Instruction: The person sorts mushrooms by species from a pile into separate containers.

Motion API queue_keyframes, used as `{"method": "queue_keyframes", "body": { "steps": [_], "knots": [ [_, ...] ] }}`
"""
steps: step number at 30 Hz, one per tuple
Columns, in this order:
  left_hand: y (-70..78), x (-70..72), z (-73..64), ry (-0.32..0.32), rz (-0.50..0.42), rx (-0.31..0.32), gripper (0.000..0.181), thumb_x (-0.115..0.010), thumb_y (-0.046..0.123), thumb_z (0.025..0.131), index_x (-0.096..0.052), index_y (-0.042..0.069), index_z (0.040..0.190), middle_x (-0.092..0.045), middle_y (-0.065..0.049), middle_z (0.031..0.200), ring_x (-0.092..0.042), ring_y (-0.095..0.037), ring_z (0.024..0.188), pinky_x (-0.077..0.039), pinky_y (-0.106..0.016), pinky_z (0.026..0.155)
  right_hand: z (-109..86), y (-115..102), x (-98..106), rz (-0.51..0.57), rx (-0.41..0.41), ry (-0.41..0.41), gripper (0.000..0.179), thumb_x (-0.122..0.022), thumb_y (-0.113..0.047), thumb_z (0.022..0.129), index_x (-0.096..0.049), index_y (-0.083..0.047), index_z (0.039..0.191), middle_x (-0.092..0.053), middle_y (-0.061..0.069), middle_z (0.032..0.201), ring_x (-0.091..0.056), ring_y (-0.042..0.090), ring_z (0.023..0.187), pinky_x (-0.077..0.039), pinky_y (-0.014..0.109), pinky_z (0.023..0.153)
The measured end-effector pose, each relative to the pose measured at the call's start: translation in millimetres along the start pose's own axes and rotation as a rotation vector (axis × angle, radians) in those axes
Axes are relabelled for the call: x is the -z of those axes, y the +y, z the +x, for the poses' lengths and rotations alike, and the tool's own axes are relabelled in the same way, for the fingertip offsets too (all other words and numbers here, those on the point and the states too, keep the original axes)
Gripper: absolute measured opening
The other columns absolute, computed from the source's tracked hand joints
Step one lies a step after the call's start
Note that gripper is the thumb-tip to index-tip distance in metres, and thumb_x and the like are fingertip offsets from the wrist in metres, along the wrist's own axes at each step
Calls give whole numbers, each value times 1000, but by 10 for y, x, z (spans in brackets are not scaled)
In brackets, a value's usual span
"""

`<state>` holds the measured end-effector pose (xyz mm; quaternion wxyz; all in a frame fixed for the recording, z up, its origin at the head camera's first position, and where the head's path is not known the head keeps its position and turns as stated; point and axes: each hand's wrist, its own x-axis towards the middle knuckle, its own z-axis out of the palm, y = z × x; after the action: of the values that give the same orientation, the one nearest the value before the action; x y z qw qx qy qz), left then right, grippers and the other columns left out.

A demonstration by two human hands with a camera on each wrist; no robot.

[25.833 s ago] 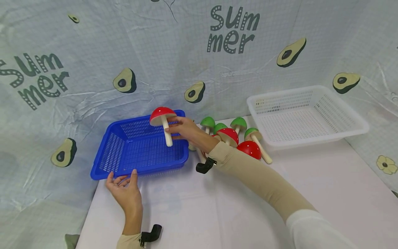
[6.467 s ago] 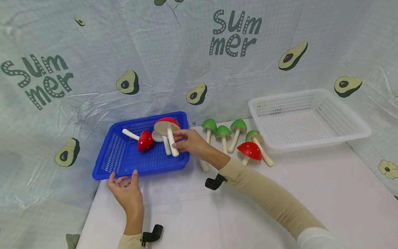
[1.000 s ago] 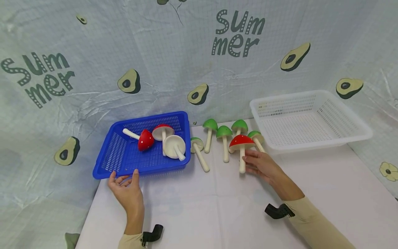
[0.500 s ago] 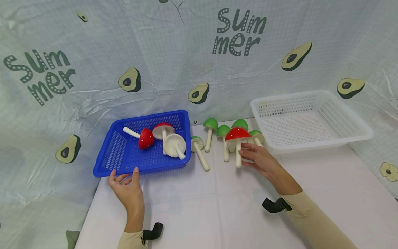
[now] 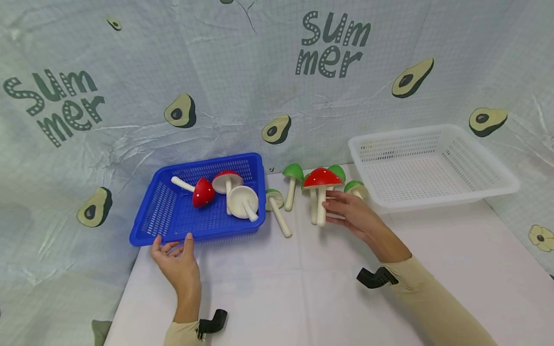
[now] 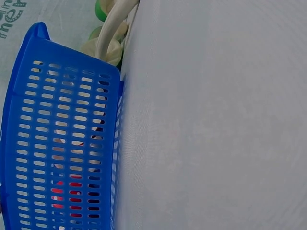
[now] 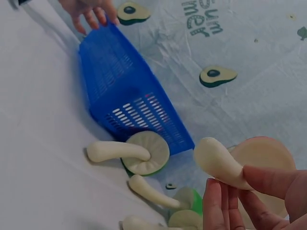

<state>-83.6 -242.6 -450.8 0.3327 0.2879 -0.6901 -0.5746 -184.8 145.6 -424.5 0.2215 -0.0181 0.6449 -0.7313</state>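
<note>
My right hand (image 5: 352, 211) pinches the cream stem of a toy mushroom (image 5: 322, 178) with a red, white-dotted cap, raised upright in front of the green ones. In the right wrist view, thumb and fingers hold that mushroom's stem (image 7: 218, 163). My left hand (image 5: 178, 266) holds the front rim of a blue plastic basket (image 5: 173, 238) at its left part. Inside the basket lie a red-capped mushroom (image 5: 203, 193) on its side, another red one (image 5: 227, 177) and a mushroom showing its cream underside (image 5: 242, 202). Several green-capped mushrooms (image 5: 293, 172) lie right of the basket, some partly hidden.
A white perforated basket (image 5: 415, 178) stands at the back right with nothing in it. One green mushroom (image 5: 280, 218) lies close against the blue basket's right side. Behind the white table (image 5: 277, 298) hangs a printed cloth (image 5: 242, 72).
Over the last second my right hand has lifted the red mushroom and carried it leftward. Compared with the oldest frame, three mushrooms are now in the blue basket. My left hand has stayed at its rim.
</note>
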Motion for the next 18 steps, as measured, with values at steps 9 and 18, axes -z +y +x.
{"method": "queue_keyframes", "body": {
  "steps": [9,18],
  "knots": [
    [14,-1,3,1,-11,12,76,-73,27,95,-28,14,154,-44,8,109,-50,-9,93,-45,-12,72,107,-158,-222,0,36,-18,53,-61,-15,102,-43,-1,151,-52,18,143,-63,19,111,-57,36,95],
    [7,7,7,-1,-32,8,77,-74,24,95,-27,10,154,-44,4,110,-51,-10,92,-45,-11,70,249,-301,-510,-2,67,-50,50,-63,-11,101,-49,-4,148,-54,17,144,-63,24,115,-57,40,95]
  ]
}}
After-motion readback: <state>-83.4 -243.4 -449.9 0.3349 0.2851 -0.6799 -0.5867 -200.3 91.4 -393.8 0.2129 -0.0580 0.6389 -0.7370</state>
